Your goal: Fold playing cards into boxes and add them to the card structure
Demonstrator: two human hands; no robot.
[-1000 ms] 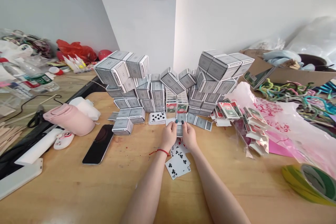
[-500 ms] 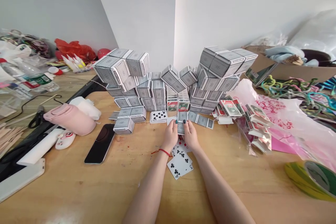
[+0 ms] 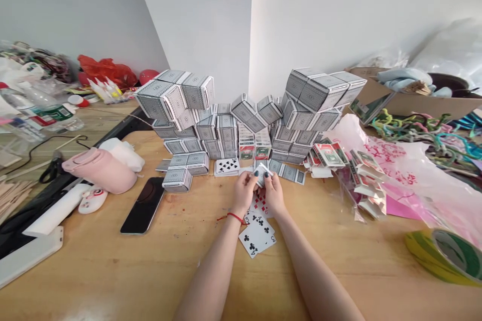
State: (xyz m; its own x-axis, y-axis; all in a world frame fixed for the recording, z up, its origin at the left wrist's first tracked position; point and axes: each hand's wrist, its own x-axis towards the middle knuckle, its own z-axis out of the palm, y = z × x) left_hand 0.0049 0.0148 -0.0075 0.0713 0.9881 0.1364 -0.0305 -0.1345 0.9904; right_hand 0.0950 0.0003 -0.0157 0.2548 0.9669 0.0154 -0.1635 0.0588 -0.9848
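My left hand (image 3: 243,191) and my right hand (image 3: 272,191) meet at the table's middle, both pinched on one folded playing card (image 3: 261,172) held just above the wood. Under my wrists lie several loose face-up cards (image 3: 258,234), clubs and a red suit. Right behind my hands rises a wall of cubes made of grey-backed cards (image 3: 226,125), stacked higher at its left (image 3: 173,95) and right (image 3: 320,91) ends. A face-up spade card (image 3: 227,166) rests at the wall's foot.
A black phone (image 3: 142,205) and a pink bottle (image 3: 101,169) lie to the left. Card boxes (image 3: 339,160), a pink plastic bag (image 3: 410,175) and a tape roll (image 3: 448,259) are on the right. A cardboard box (image 3: 399,101) sits at the back right.
My hands lifted the card off the table and tilted it up; its white edge now shows between my fingertips. The view shifted slightly.
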